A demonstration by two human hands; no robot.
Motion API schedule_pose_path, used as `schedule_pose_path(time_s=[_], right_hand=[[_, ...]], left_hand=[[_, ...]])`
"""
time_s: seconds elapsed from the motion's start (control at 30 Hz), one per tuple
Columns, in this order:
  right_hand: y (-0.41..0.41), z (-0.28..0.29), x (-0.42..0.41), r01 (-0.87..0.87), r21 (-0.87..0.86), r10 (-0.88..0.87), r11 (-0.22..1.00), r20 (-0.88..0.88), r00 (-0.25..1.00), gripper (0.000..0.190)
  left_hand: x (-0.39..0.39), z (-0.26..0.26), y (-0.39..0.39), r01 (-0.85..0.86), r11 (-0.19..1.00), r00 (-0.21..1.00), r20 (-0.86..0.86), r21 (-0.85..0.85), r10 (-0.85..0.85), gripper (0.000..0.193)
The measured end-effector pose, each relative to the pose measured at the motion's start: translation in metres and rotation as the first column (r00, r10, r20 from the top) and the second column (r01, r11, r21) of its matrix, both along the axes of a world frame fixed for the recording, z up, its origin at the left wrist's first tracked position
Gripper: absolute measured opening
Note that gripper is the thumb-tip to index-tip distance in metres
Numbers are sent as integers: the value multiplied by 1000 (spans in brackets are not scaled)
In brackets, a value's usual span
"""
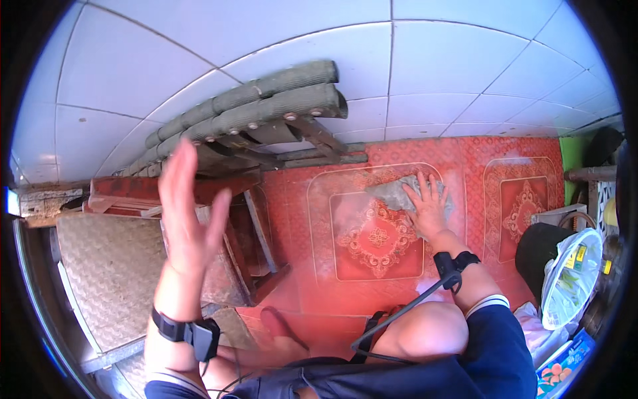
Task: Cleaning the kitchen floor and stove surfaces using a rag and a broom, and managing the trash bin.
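Note:
My left hand [187, 219] is raised in the air at left of centre, blurred, with its thumb apart from the other fingers and nothing in it. It appears in front of a red wooden piece of furniture [129, 192]. My right hand [429, 207] lies flat with spread fingers on a crumpled grey cloth [391, 193]. Under the cloth is a red floor covering [379, 259] with gold medallion patterns; whitish, wet-looking sheen shows around it. Both forearms wear black strapped devices, and a bent knee [423, 331] is beside my right arm.
A greenish bench-like frame of ribbed poles [264, 104] leans by the white tiled wall [309, 60]. At left is a woven-textured panel [109, 279]. To the right stand a dark bin with a plastic liner [573, 284] and a blue printed package [565, 366].

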State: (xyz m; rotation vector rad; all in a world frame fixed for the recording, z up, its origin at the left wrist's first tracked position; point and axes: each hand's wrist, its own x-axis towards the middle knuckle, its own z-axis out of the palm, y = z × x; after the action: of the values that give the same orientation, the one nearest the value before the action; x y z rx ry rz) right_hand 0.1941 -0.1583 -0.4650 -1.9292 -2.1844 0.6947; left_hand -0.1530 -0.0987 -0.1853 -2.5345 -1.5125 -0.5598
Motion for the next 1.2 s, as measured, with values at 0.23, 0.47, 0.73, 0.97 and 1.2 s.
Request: schedule_pose_path(time_s=[0.23, 0.47, 0.73, 0.97, 1.2], right_hand=[[6, 5, -3, -33, 30, 34, 999, -40, 999, 67], [9, 0, 3, -34, 10, 34, 999, -25, 999, 65], [9, -15, 16, -24, -61, 9, 998, -232, 973, 59], [2, -21, 46, 99, -26, -101, 995, -438, 894, 51], [30, 94, 31, 187, -22, -188, 982, -185, 965, 70]], left_hand=[[40, 27, 55, 63, 982, 982, -188, 179, -29, 66], [54, 21, 61, 93, 992, 981, -178, 84, -77, 52], [54, 27, 25, 324, 940, 936, -106, -106, -334, 64], [86, 35, -35, 503, 841, 838, -129, -199, -531, 66], [65, 48, -94, 254, 848, 913, -173, -465, -369, 60]])
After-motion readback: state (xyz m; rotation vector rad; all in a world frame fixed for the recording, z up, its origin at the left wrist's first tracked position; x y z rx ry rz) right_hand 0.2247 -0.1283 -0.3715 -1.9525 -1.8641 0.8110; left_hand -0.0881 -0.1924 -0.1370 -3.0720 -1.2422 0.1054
